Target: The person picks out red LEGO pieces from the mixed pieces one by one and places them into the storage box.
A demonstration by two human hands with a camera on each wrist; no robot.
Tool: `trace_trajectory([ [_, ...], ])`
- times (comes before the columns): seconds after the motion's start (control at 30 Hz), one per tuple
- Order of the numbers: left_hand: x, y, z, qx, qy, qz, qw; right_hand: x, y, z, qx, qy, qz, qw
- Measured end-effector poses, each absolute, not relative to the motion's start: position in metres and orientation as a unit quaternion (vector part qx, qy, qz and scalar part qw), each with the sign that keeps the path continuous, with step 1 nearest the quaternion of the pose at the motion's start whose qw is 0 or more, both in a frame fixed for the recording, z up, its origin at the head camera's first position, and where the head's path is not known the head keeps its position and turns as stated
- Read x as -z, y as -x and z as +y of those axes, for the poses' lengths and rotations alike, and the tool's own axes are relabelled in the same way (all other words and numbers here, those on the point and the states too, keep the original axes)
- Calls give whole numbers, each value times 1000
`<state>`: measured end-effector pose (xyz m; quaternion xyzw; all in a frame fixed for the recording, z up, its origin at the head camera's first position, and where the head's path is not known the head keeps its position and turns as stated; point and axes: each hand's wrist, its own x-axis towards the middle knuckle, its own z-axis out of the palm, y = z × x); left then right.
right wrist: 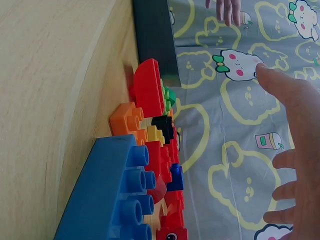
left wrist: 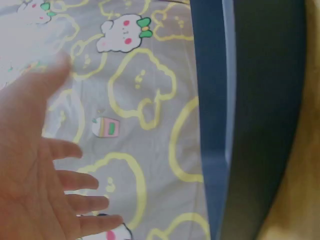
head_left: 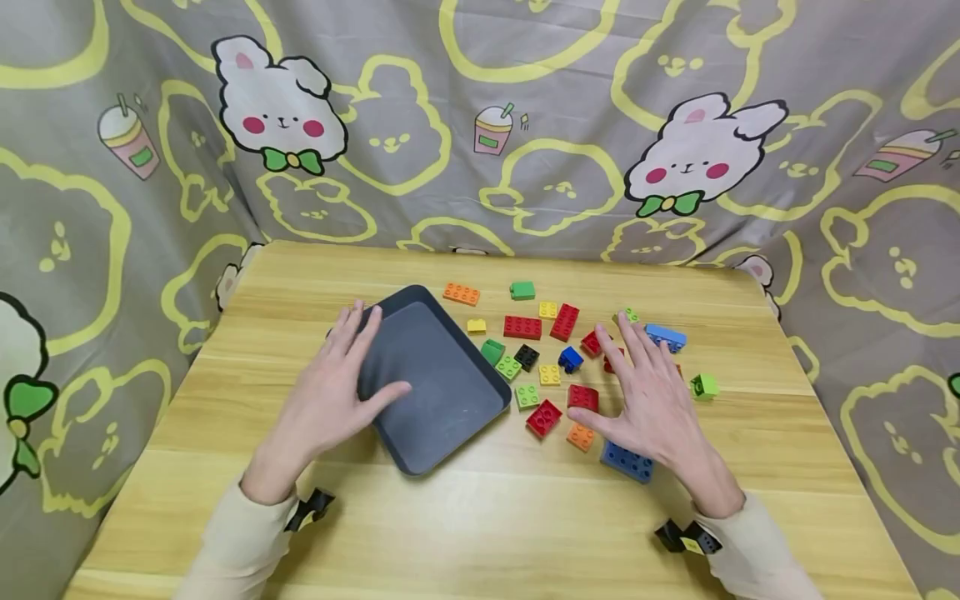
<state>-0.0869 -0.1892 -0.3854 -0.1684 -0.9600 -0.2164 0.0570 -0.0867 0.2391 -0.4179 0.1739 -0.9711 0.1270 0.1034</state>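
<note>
My left hand [head_left: 326,396] hovers at the left side of a dark grey tray [head_left: 442,408], fingers spread and holding nothing. In the left wrist view the tray's wall [left wrist: 265,100] rises beside that hand [left wrist: 30,160]. Over the right part of a scatter of toy building bricks, my right hand [head_left: 648,396] is spread with nothing in it, hiding some of them. Near its thumb lie a red brick [head_left: 582,397], an orange brick [head_left: 580,437] and a large blue brick [head_left: 627,461]. The right wrist view shows the blue brick [right wrist: 100,195] close up, apart from the hand [right wrist: 300,150].
More bricks lie between tray and right hand, among them a black one [head_left: 527,357], a dark blue one [head_left: 571,360] and a long red one [head_left: 522,327]. A lime brick [head_left: 704,387] sits at far right. Patterned curtain [head_left: 420,150] surrounds the wooden table [head_left: 450,533].
</note>
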Motion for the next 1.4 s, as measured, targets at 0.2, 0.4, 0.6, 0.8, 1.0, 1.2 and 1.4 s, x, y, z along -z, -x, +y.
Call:
trace_trajectory([
  [0.2, 393, 89, -202, 287, 146, -940, 116, 415, 91, 238, -141, -189, -965, 114],
  [0.4, 401, 93, -215, 322, 111, -935, 99, 412, 99, 237, -158, -219, -956, 118],
  [0.6, 407, 102, -229, 405, 50, -909, 83, 409, 111, 239, -168, -234, -951, 112],
  [0.8, 414, 114, -246, 475, -7, -878, 55, 405, 127, 239, -178, -233, -952, 83],
  [1.0, 424, 127, -260, 507, -38, -861, 29, 402, 145, 239, -197, -222, -954, 35],
  [1.2, 439, 139, -274, 567, -77, -820, 1, 401, 165, 238, -222, -219, -950, -1],
  [1.4, 446, 145, -282, 610, -105, -785, -19, 403, 182, 241, -262, -210, -941, -34],
])
